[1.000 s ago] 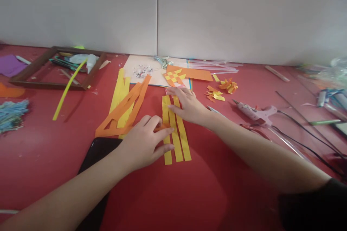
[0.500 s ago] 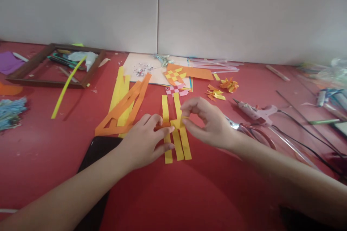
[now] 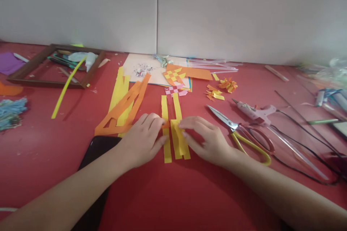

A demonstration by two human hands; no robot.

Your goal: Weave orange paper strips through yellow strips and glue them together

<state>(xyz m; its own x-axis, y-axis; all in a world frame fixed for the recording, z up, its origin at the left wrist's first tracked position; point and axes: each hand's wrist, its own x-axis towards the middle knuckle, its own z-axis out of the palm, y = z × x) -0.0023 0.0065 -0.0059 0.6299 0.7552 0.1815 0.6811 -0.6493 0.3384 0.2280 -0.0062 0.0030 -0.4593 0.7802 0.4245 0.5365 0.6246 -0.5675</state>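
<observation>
Yellow paper strips point(image 3: 167, 151) lie lengthwise in front of me, with an orange paper strip point(image 3: 166, 125) crossing them. My left hand point(image 3: 145, 139) is curled at the left side, its fingertips on the orange strip. At the right, my right hand point(image 3: 207, 139) has its thumb and fingers closed at the edge of a yellow paper strip point(image 3: 182, 142), which is folded down toward me over the others. Just beyond the strips sits a pink checked paper fish point(image 3: 173, 89). Behind it is an orange and yellow woven paper fish point(image 3: 174, 75).
Scissors point(image 3: 230, 124) and a pink glue gun point(image 3: 257, 113) with a cord lie to the right. Loose orange and yellow strips point(image 3: 126, 106) and a black phone point(image 3: 94, 151) are at the left. A wooden frame point(image 3: 45, 83) holding tools stands farther back.
My right hand has come lower and nearer, bringing the yellow strip's end down toward me. The scissors now show fully. My left hand's fingers have drawn slightly left.
</observation>
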